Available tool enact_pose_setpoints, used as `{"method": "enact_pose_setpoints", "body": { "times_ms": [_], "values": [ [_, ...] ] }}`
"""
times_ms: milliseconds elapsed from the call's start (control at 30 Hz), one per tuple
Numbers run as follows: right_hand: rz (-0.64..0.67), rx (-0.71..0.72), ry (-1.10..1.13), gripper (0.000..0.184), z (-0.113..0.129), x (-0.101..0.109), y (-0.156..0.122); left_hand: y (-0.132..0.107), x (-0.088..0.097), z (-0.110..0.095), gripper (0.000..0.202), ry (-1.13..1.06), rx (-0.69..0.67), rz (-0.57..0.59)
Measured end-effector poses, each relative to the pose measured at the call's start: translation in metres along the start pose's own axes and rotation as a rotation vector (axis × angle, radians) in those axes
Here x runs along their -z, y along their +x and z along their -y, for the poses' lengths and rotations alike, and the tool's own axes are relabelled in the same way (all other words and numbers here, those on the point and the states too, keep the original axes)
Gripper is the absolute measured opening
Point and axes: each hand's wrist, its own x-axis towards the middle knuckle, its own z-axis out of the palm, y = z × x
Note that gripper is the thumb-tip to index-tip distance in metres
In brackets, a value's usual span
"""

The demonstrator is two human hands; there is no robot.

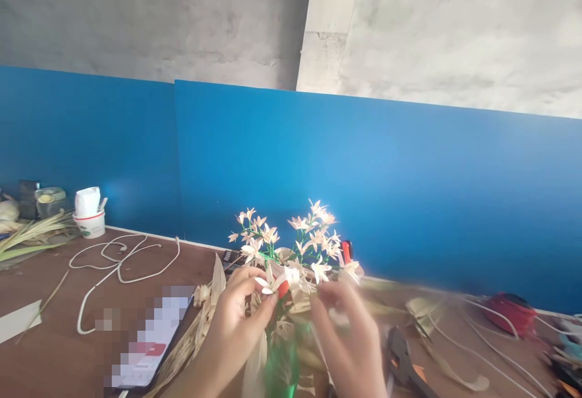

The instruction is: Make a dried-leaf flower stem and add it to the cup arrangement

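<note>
A bunch of small cream handmade flowers [291, 237] on green stems rises in front of me at the bottom middle. My left hand [239, 319] is closed in a pinch on one cream flower at the base of the bunch. My right hand [348, 331] is beside it on the right, blurred by motion, with its fingers at the same flowers; whether it grips anything is unclear. A green wrapped stem or bottle [282, 367] shows between my wrists. Dried pale leaf strips [204, 319] lie under my left hand.
A phone [148, 343] lies on the brown table [54, 337] at the left, with a white cord [120, 261] behind it. A white cup [90, 216] and green leaves [31, 234] sit far left. Pliers [404, 364], a red spool [509, 313] and cords lie right. A blue board [386, 192] backs the table.
</note>
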Motion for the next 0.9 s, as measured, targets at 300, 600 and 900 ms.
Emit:
{"method": "enact_pose_setpoints", "body": {
  "times_ms": [300, 600, 900],
  "values": [
    [0.431, -0.391, 0.339, 0.018, -0.016, -0.034, -0.019, 0.003, 0.002, 0.007, 0.024, -0.152, 0.100, -0.134],
    [0.590, -0.465, 0.370, 0.015, -0.010, -0.028, -0.010, 0.004, -0.001, 0.008, 0.025, -0.275, 0.224, -0.166],
    [0.475, -0.482, 0.355, 0.018, -0.006, -0.036, -0.018, 0.005, 0.001, 0.010, 0.025, -0.481, 0.296, -0.103]
  ]
}}
